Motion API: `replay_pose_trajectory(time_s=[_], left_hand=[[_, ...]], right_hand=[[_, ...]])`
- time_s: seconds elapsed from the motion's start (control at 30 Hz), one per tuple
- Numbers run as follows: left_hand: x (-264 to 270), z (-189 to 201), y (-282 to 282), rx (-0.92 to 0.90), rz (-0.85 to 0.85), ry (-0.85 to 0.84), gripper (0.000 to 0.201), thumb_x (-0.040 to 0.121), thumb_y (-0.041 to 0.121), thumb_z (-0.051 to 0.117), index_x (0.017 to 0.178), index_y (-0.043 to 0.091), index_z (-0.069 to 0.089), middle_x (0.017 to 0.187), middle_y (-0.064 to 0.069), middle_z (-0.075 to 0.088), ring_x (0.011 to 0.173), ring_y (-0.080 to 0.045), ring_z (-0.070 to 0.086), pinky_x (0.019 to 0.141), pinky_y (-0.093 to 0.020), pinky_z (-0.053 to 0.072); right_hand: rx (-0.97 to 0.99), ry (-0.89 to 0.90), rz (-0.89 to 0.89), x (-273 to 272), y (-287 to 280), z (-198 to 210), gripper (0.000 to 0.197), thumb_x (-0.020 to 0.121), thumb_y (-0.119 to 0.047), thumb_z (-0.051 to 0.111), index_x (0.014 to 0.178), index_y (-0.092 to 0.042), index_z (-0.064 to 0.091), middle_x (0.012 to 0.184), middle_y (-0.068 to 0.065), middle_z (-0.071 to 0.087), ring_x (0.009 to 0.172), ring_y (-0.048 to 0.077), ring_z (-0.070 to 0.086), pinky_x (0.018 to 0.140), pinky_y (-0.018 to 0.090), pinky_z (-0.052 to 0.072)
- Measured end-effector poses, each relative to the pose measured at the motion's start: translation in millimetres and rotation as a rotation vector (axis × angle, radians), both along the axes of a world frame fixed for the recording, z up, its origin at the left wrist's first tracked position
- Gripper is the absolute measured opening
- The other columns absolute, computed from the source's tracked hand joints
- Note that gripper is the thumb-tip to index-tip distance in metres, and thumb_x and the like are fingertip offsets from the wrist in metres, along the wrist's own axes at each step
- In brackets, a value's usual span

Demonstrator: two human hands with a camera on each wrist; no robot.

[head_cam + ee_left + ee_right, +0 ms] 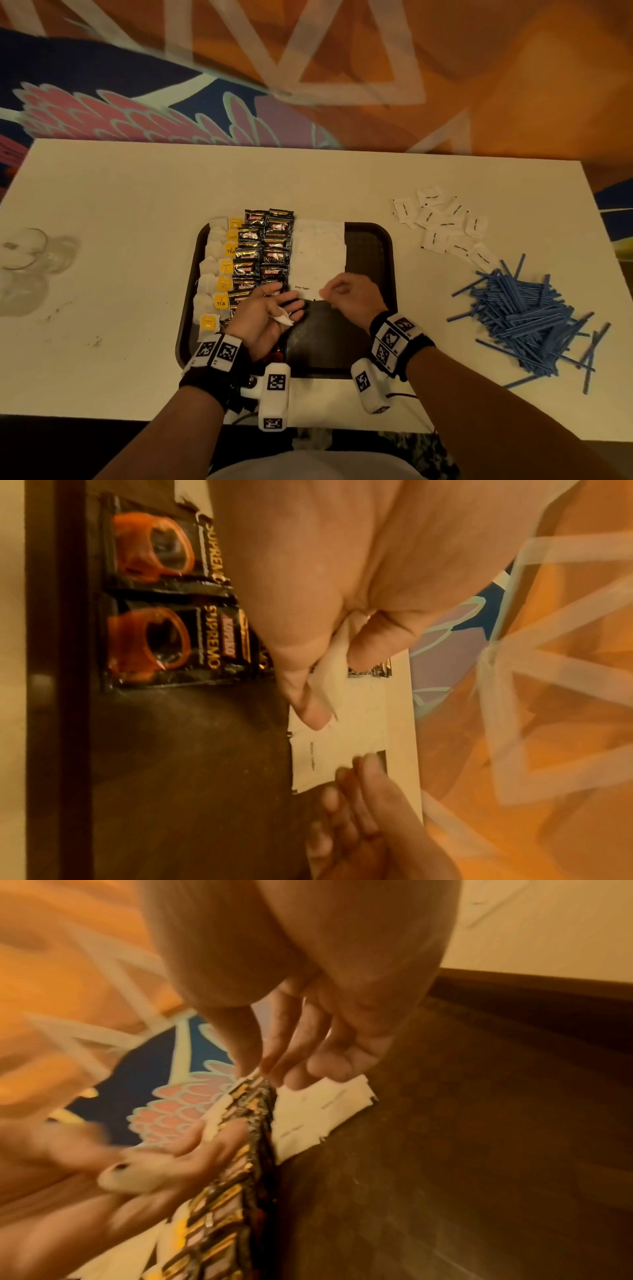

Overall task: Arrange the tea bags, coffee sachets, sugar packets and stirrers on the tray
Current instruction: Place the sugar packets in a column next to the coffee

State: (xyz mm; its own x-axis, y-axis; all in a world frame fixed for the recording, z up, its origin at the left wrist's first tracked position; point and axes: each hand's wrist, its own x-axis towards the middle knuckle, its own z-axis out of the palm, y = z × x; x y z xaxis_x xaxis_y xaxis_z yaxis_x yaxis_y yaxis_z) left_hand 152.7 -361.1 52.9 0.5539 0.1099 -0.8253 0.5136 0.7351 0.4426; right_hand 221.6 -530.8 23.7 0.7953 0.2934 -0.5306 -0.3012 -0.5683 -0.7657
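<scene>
On the dark tray (370, 253) lie a column of tea bags (214, 274), two columns of black coffee sachets (263, 250) and a column of white sugar packets (318, 250). My left hand (286, 310) hovers palm up over the tray's near half, thumb and finger pinching spare sugar packets (337, 653). My right hand (339, 293) is bent down at the near end of the sugar column, its fingertips (298, 1080) touching the nearest laid packet (325, 1112). Loose sugar packets (445, 226) and a heap of blue stirrers (527, 315) lie on the table, right of the tray.
Clear glasses (27, 253) stand at the table's left edge. The white table (120, 205) ends just beyond the tray at the back, with patterned carpet behind. The tray's right strip and near middle show bare dark surface.
</scene>
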Motion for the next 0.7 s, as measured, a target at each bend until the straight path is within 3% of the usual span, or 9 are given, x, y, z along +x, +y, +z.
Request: replay_pose_trajectory(time_s=[0.1, 0.17, 0.27, 0.33, 0.4, 0.43, 0.57, 0.7], left_hand=[[8.0, 5.5, -8.6, -0.041, -0.051, -0.043, 0.056, 0.075, -0.024, 0.027, 0.118, 0.007, 0.047, 0.124, -0.027, 0.052, 0.103, -0.041, 0.062, 0.075, -0.042, 0.057], [12.3, 9.0, -13.5, -0.118, -0.05, -0.075, 0.063, 0.074, -0.025, 0.027, 0.124, 0.009, 0.044, 0.127, -0.03, 0.05, 0.107, -0.045, 0.061, 0.067, -0.04, 0.059], [15.3, 14.2, -18.7, -0.181, -0.079, -0.131, 0.062, 0.074, -0.024, 0.03, 0.125, 0.01, 0.041, 0.124, -0.033, 0.055, 0.109, -0.046, 0.061, 0.066, -0.037, 0.06], [15.8, 15.1, -19.3, -0.176, -0.114, -0.182, 0.06, 0.072, -0.02, 0.037, 0.124, 0.009, 0.041, 0.124, -0.033, 0.057, 0.114, -0.045, 0.058, 0.078, -0.038, 0.058], [15.6, 14.2, -20.9, -0.074, -0.157, -0.198, 0.046, 0.081, -0.017, 0.041, 0.122, 0.004, 0.046, 0.123, -0.03, 0.059, 0.115, -0.041, 0.058, 0.099, -0.044, 0.048], [15.2, 14.6, -22.2, 0.005, -0.184, -0.2, 0.035, 0.087, -0.014, 0.044, 0.118, 0.0, 0.051, 0.119, -0.027, 0.061, 0.112, -0.038, 0.061, 0.1, -0.044, 0.047], [13.4, 19.0, -29.9, 0.222, -0.28, -0.248, 0.017, 0.091, -0.003, 0.055, 0.107, -0.003, 0.06, 0.093, -0.015, 0.064, 0.088, -0.022, 0.066, 0.083, -0.03, 0.057], [14.3, 15.5, -33.6, 0.492, -0.346, -0.235, 0.009, 0.085, 0.004, 0.067, 0.088, 0.008, 0.06, 0.073, -0.002, 0.053, 0.068, -0.013, 0.057, 0.065, -0.027, 0.051]], right_hand=[[0.103, 0.067, 0.202, -8.8, 8.2, 19.7, 0.014, 0.085, -0.032, 0.071, 0.091, -0.02, 0.073, 0.086, -0.01, 0.07, 0.081, 0.001, 0.064, 0.071, 0.016, 0.047], [0.128, 0.071, 0.238, -12.0, 9.6, 27.3, 0.021, 0.08, -0.031, 0.076, 0.096, -0.017, 0.075, 0.094, -0.008, 0.073, 0.088, 0.003, 0.067, 0.08, 0.017, 0.051], [0.096, -0.024, 0.231, -12.0, 6.8, 33.9, 0.018, 0.079, -0.021, 0.076, 0.097, -0.017, 0.074, 0.096, -0.007, 0.071, 0.091, 0.007, 0.066, 0.084, 0.021, 0.051], [0.078, -0.034, 0.161, -10.0, 3.0, 35.9, 0.018, 0.08, -0.017, 0.072, 0.098, -0.021, 0.073, 0.097, -0.008, 0.07, 0.092, 0.008, 0.065, 0.082, 0.023, 0.052], [0.116, 0.018, 0.076, -7.7, -1.4, 37.3, 0.021, 0.082, -0.012, 0.069, 0.101, -0.02, 0.071, 0.095, -0.006, 0.069, 0.087, 0.008, 0.064, 0.069, 0.02, 0.052], [0.145, 0.056, 0.045, -7.1, -3.2, 39.3, 0.021, 0.083, -0.01, 0.069, 0.104, -0.017, 0.07, 0.092, -0.005, 0.069, 0.081, 0.008, 0.064, 0.063, 0.017, 0.05], [0.245, 0.156, -0.017, -7.1, -6.3, 44.4, 0.016, 0.087, -0.012, 0.067, 0.103, -0.016, 0.063, 0.08, 0.003, 0.069, 0.073, 0.011, 0.064, 0.058, 0.021, 0.048], [0.356, 0.218, -0.082, -7.3, -9.6, 47.2, 0.018, 0.084, -0.001, 0.068, 0.087, -0.017, 0.061, 0.081, 0.001, 0.062, 0.076, 0.014, 0.06, 0.058, 0.024, 0.048]])
